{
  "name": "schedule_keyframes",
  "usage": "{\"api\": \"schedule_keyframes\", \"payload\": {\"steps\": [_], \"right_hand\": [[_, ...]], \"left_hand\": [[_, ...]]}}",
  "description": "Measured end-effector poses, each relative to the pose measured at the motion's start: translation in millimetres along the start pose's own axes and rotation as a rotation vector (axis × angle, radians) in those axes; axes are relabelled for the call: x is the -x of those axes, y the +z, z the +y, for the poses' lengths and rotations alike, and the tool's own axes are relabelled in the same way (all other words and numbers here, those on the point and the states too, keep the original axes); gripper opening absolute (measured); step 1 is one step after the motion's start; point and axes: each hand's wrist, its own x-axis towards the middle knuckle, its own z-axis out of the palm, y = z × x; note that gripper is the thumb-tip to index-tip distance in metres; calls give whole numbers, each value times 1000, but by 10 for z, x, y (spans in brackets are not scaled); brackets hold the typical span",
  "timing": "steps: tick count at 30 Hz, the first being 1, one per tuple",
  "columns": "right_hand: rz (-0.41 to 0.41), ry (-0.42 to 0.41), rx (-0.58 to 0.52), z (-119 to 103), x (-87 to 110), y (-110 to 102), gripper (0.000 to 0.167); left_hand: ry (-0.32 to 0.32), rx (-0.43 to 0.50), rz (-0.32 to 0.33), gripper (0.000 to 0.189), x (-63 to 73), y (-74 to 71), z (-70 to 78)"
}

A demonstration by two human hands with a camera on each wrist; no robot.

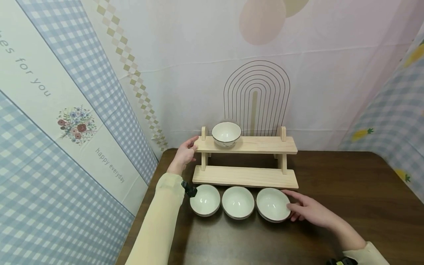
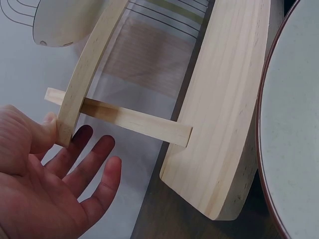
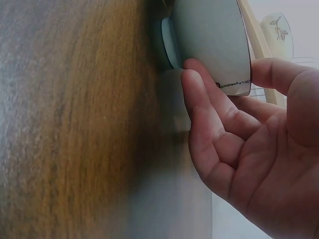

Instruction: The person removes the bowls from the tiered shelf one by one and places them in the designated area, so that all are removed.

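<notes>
A two-tier wooden shelf (image 1: 245, 176) stands at the back of the table. At the left end of its upper board, my left hand (image 1: 183, 156) pinches the wood, thumb on one side; in the left wrist view the other fingers (image 2: 102, 184) spread below the board. My right hand (image 1: 313, 211) holds the rightmost white bowl (image 1: 273, 204) by its right side. Seen from the right wrist, the thumb (image 3: 271, 72) is at the bowl's brown rim and the fingers lie along its outer wall, near the foot.
Two more white bowls, a left one (image 1: 205, 200) and a middle one (image 1: 238, 202), line up before the shelf. Another bowl (image 1: 226, 133) sits on the upper tier, left of centre. A printed cloth (image 1: 185, 92) hangs behind the dark wooden table (image 1: 331, 176).
</notes>
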Motion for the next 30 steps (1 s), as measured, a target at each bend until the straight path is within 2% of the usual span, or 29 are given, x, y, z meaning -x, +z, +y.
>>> {"api": "schedule_keyframes", "payload": {"steps": [8,15,22,30], "right_hand": [[-17,17,18,-44,12,-18,67],[-28,6,100,-62,16,-59,66],[24,0,162,-142,-24,-142,61],[117,-7,244,-307,-166,-247,52]], "left_hand": [[-3,18,-2,51,7,-5,11],[-5,34,-7,51,4,1,3],[-4,45,-4,51,-7,8,-5],[2,55,-7,52,1,9,-4]]}}
